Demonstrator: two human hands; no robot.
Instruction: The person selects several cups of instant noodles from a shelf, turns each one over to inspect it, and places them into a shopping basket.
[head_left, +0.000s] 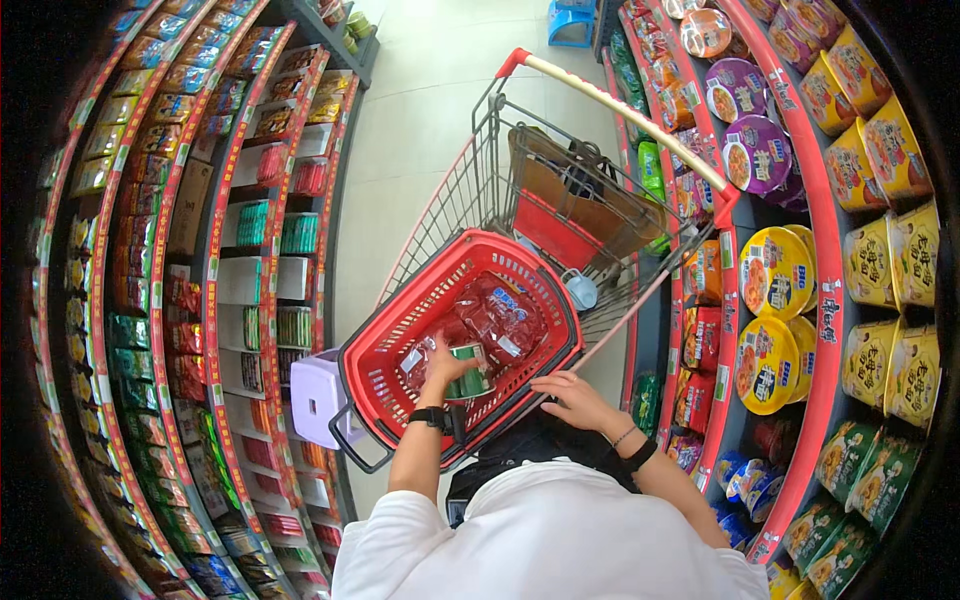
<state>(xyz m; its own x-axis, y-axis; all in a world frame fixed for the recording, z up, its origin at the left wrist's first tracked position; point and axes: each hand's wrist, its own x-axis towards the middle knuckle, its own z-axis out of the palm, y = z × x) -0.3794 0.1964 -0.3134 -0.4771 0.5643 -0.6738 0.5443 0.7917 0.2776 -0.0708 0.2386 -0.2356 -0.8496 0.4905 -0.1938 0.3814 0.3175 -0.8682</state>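
Note:
A red plastic shopping basket (375, 375) rests at an angle on top of a metal-wire shopping cart (442, 210). Inside the basket, my left hand (448, 363) reaches down with its fingers spread over a green packaged item (472, 381); whether it grips the item cannot be told. Clear bags of dark red packaged food (501, 315) lie beside it, one more partly under my left hand. My right hand (574, 397) is at the basket's near right rim, fingers extended, holding nothing. The cart's cream handle with red ends (626, 112) is at the far side.
Shelves of snack packets (217, 300) line the left, with a lilac plastic stool (319, 397) before them. Instant-noodle shelves (814, 225) rise close on the right. A brown bag (551, 180) and a light blue cup-like item (581, 291) are in the cart. A blue stool (571, 26) stands up the tiled aisle.

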